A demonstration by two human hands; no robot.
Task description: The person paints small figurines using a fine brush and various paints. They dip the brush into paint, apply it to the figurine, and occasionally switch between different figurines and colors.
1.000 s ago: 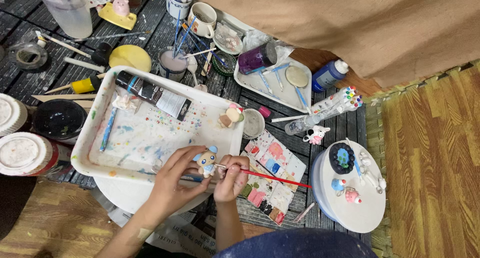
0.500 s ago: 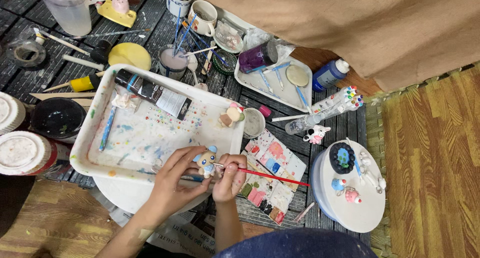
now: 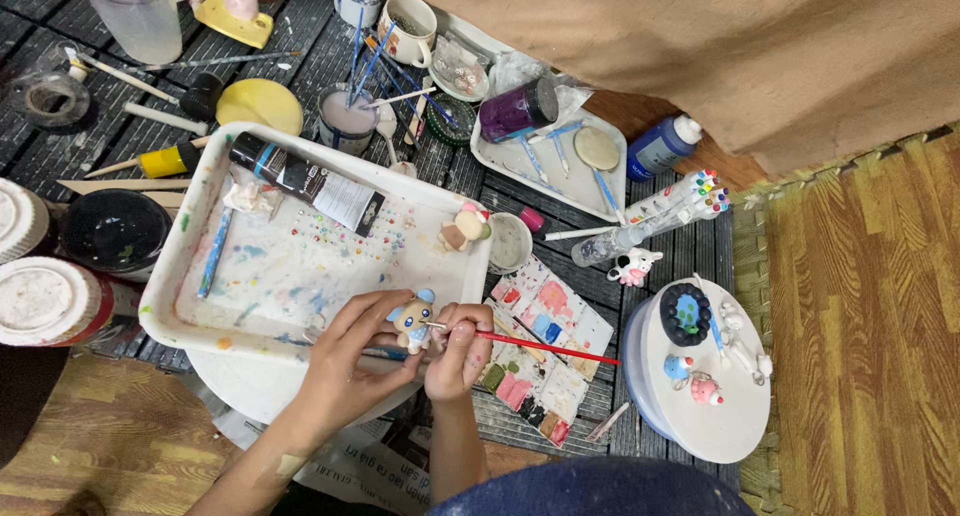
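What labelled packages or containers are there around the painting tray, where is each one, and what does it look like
Paint tube: lies slanted in the white tray's top corner; black, white label, blue band.
Bottle: right of the smaller tray; blue, white cap.
Jar: on the smaller tray; dark purple, on its side.
Marker pack: slanted, above the round white stand; clear, coloured caps.
Printed paper: under the left hand; white, dark print.

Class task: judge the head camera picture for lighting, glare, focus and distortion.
Head view: soft, even light, faint shadows; slight glare on the black paint tube; left hand, right hand and small figurine in sharp focus; no motion blur; mild wide-angle bending at the edges.
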